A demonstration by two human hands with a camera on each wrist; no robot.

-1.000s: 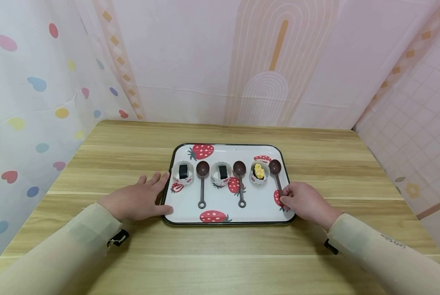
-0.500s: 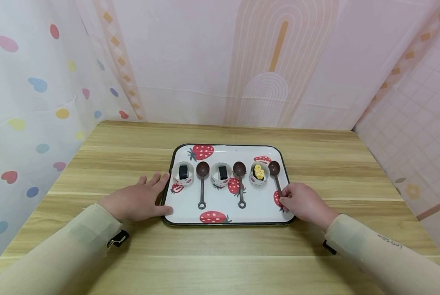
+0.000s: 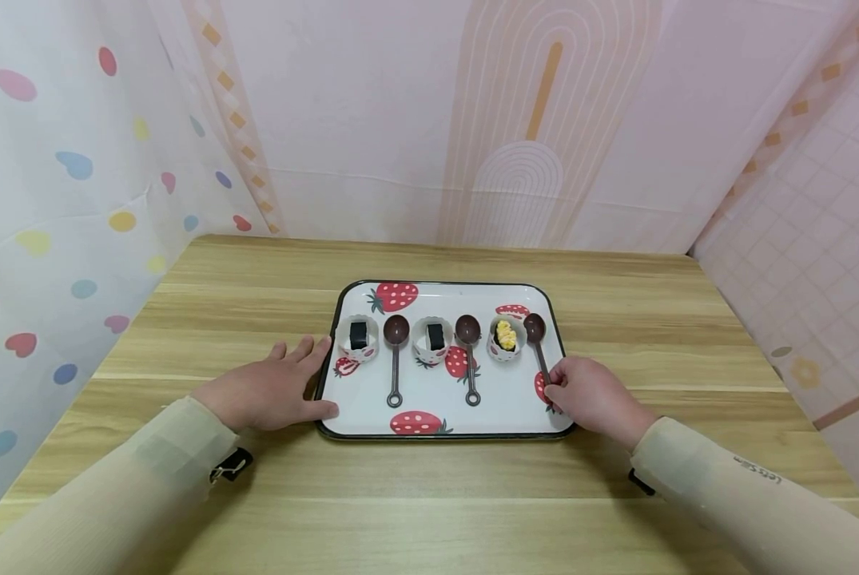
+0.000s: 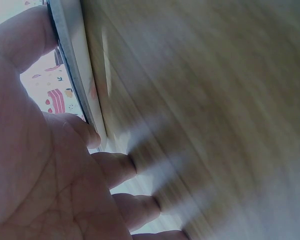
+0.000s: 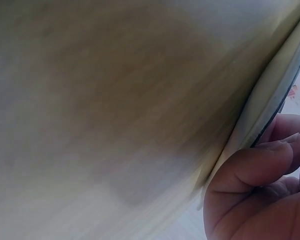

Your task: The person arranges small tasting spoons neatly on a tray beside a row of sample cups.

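A white strawberry-print tray (image 3: 360,419) with a dark rim lies on the wooden table. My left hand (image 3: 264,393) rests spread at its left edge, thumb over the rim; in the left wrist view those straight fingers (image 4: 117,170) reach past the tray's side. At the tray's right edge, my right hand (image 3: 602,401) pinches the handle of the rightmost brown spoon (image 3: 535,327), hiding the handle's end. Left of that spoon sits a paper cup holding sushi with yellow topping (image 3: 506,335). Curled fingers of the right hand (image 5: 255,175) sit right against the rim in the right wrist view.
Two more brown spoons, one left (image 3: 396,329) and one central (image 3: 468,329), lie with ring-ended handles toward me. Beside them stand two paper cups with black-wrapped sushi, the left sushi (image 3: 358,335) and the middle sushi (image 3: 435,336). Patterned curtains (image 3: 371,120) border the wooden table (image 3: 429,487).
The rightmost spoon's bowl has shifted very slightly left, and my right hand has moved a touch left with it. My left hand has stayed in place.
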